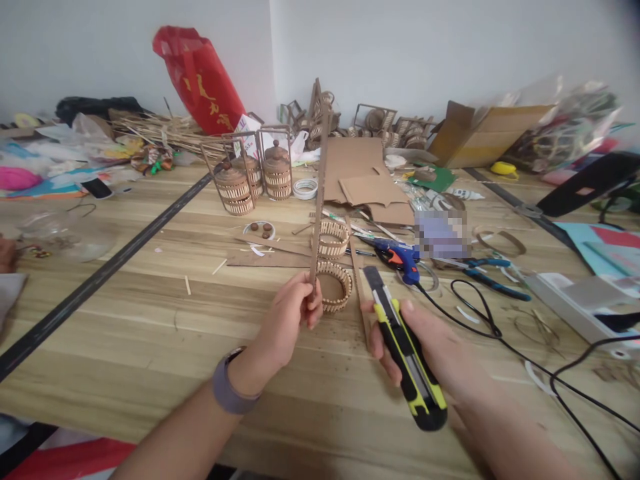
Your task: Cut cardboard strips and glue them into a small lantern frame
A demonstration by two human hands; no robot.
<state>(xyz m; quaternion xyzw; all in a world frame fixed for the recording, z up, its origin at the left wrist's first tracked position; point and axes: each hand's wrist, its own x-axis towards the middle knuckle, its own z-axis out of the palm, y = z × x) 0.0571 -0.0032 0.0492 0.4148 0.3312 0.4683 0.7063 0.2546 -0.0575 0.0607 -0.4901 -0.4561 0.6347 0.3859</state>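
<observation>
Head view: the left hand point(289, 313) pinches a long, thin brown strip point(323, 180) near its lower end, between thumb and fingers; the strip rises upright above the surface point(200, 373), crossing in view the left edges of two small slatted rings, a near one point(338, 306) and a far one point(332, 250). Whether it touches either ring cannot be told. The strip appears light and fairly stiff, since it stands straight from a single low grip; being slender, it would probably flex or split under side pressure, and a hold close to the place being worked should steady it best. The right hand point(433, 333) is closed around a yellow-and-black utility knife point(410, 363), its blade point(373, 279) directed far and slightly left. The knife is likely the heavier piece, rigid and secure in the palm; it is best taken by the ribbed handle, well behind the blade. A second brown strip point(354, 267) lies right of the rings, its near end beside the right hand's fingers; contact there is unclear. Farther right lies a blue glue gun point(411, 263).
</observation>
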